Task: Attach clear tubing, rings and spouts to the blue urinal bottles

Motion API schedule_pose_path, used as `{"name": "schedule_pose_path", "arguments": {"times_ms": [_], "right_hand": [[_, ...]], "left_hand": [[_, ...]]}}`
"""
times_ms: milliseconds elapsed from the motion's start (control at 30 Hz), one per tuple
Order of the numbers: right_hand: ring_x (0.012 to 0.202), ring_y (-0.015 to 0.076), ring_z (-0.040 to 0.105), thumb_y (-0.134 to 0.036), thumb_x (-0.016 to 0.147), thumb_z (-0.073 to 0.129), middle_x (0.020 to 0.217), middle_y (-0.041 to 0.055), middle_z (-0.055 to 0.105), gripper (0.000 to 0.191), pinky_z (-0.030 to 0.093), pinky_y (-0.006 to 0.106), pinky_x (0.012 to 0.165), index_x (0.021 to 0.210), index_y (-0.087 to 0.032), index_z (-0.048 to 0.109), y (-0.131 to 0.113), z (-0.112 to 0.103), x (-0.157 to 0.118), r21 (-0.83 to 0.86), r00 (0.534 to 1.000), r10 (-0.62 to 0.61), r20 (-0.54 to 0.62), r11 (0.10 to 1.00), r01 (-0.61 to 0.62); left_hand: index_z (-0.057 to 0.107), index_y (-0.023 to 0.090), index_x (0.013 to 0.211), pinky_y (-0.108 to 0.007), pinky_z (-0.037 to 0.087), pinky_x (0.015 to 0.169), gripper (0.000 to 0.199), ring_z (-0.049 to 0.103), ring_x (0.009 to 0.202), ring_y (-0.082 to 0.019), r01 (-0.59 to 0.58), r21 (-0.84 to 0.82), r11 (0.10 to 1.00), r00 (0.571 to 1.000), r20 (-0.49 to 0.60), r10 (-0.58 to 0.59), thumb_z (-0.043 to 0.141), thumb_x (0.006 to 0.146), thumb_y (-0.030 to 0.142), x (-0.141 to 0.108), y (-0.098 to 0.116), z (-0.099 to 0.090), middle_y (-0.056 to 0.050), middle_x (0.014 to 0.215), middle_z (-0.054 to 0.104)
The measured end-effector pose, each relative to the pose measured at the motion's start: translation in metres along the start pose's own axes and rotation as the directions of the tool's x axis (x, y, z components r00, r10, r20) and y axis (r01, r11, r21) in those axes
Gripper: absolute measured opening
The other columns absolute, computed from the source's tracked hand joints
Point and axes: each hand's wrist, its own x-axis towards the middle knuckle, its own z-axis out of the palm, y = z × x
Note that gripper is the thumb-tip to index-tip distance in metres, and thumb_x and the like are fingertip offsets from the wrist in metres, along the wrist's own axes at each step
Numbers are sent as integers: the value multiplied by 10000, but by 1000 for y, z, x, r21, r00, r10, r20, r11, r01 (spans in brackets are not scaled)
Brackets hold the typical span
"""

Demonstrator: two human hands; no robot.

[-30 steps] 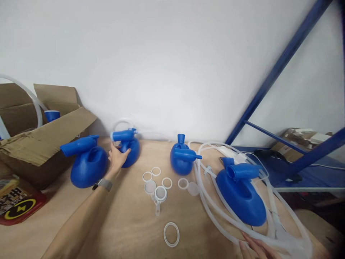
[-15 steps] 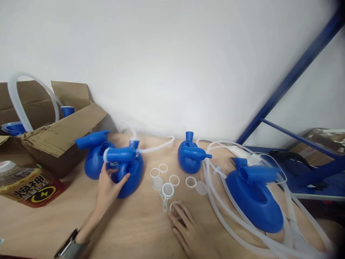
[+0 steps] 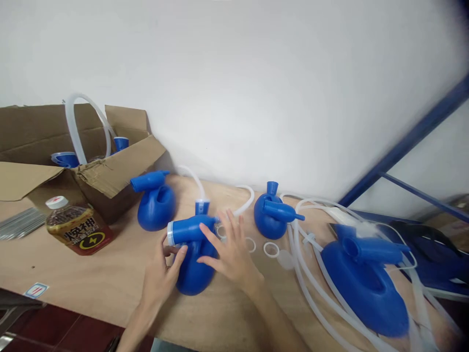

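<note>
A blue plastic urinal bottle [image 3: 194, 276] stands in front of me, its horizontal blue tube [image 3: 188, 230] ending at the left in a whitish translucent cap [image 3: 170, 233]. My left hand [image 3: 163, 269] grips this bottle just below the capped end, thumb on the near side and fingers partly hidden behind. Over its right side my right hand [image 3: 232, 254] is open with fingers spread, the index fingertip and thumb at the bottle. Behind my right hand lie white sealing rings, partly covered. Another white ring [image 3: 271, 250] and a translucent disc [image 3: 286, 259] rest to the right.
Other blue urinal bottles stand behind left [image 3: 156, 208], behind right [image 3: 270, 217] and at far right [image 3: 362, 288]. Coiled clear hoses [image 3: 311, 288] spread over the right side. At left are a cardboard box [image 3: 120, 168], a drink bottle [image 3: 78, 227] and thin metal rods [image 3: 22, 224].
My view has turned left. The urinal bottle under my left hand has come nearer, apart from the one behind it. My right hand has left the ring on the table and come to this bottle.
</note>
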Motion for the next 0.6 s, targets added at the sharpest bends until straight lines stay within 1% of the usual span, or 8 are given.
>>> {"name": "schedule_pose_path", "arguments": {"times_ms": [67, 100, 200, 267, 367, 433, 500, 600], "right_hand": [[1538, 458, 306, -649, 816, 812, 1645, 177, 402, 927, 205, 796, 1198, 1589, -294, 443, -1, 1, 28, -13, 998, -20, 60, 1000, 21], [1501, 439, 369, -675, 817, 796, 1599, 177, 466, 902, 232, 763, 1206, 1559, -266, 486, -1, 3, 39, -2, 996, -17, 88, 1000, 17], [1294, 375, 560, -650, 859, 771, 1433, 183, 602, 765, 451, 593, 1102, 1458, -215, 583, -1, 11, 61, -2, 989, 31, 146, 1000, -31], [1193, 365, 600, -630, 863, 778, 1368, 192, 629, 730, 519, 517, 978, 1430, -205, 604, 0, 19, 66, -32, 985, 69, 157, 997, -65], [1168, 362, 606, -619, 866, 780, 1366, 175, 641, 716, 509, 493, 943, 1425, -208, 604, 1, 30, 63, -41, 986, 88, 142, 996, -83], [1168, 342, 612, -590, 881, 778, 1384, 150, 650, 693, 491, 471, 961, 1430, -207, 595, 2, 37, 60, -32, 988, 78, 131, 997, -74], [1164, 327, 617, -584, 903, 754, 1386, 140, 663, 682, 482, 454, 953, 1439, -198, 584, 3, 41, 58, -36, 991, 56, 122, 998, -52], [1139, 322, 626, -595, 946, 683, 1374, 146, 676, 646, 485, 442, 880, 1437, -187, 583, 4, 44, 58, -66, 993, 7, 120, 998, 1]], "left_hand": [[600, 224, 1326, -381, 559, 688, 682, 747, 811, -295, -59, 119, 991, 998, -10, 60, 468, 911, 750, 13, 7, -9, -55, 897, 766], [639, 222, 1274, -388, 554, 718, 668, 740, 819, -293, -85, 171, 982, 996, -22, 90, 428, 925, 752, 21, 11, -13, -72, 944, 769], [672, 215, 1228, -398, 524, 782, 663, 738, 910, -324, -85, 298, 951, 995, -27, 98, 372, 957, 741, 42, 28, -19, -115, 1080, 776], [698, 226, 1129, -376, 495, 755, 619, 744, 895, -335, -58, 348, 936, 998, 46, 45, 310, 1001, 691, 53, 39, -17, -105, 960, 791], [684, 240, 890, -347, 459, 716, 562, 744, 822, -338, -58, 405, 913, 996, 91, 23, 286, 1038, 608, 61, 49, -8, -101, 786, 766], [682, 234, 897, -347, 453, 727, 483, 742, 832, -344, -74, 417, 906, 996, 74, 47, 324, 1041, 524, 63, 49, -4, -115, 816, 773], [699, 226, 978, -352, 458, 752, 379, 741, 881, -351, -96, 389, 916, 994, 84, 68, 372, 1019, 413, 65, 45, -2, -127, 894, 784], [704, 220, 1040, -350, 488, 771, 293, 744, 941, -350, -75, 298, 952, 995, 90, 51, 448, 957, 334, 69, 36, -3, -135, 982, 782]]}}
